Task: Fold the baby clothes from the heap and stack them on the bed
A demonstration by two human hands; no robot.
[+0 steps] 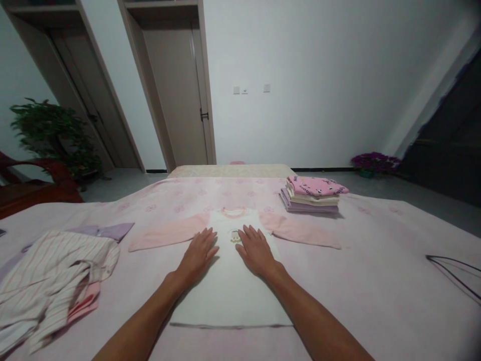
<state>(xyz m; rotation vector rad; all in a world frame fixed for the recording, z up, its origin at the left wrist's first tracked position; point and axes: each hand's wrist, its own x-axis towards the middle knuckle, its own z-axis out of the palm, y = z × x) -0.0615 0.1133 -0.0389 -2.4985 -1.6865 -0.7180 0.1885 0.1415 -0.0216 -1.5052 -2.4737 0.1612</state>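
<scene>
A white long-sleeved shirt [233, 286] with pink sleeves and a pink collar lies spread flat, its neck pointing away from me and both sleeves stretched out sideways. My left hand [199, 253] rests flat on the left side of its chest, near the sleeve seam, fingers slightly apart. On the right side of the chest lies my right hand [257, 248], also flat with fingers spread, beside a small printed figure [235, 236]. Neither hand grips the cloth.
The shirt lies on a pink patterned cover [376, 281]. Behind it at right stands a folded clothes stack [313, 195], pink on top. Crumpled striped clothing [56, 271] lies at left. A black cable [451, 265] loops at the right edge.
</scene>
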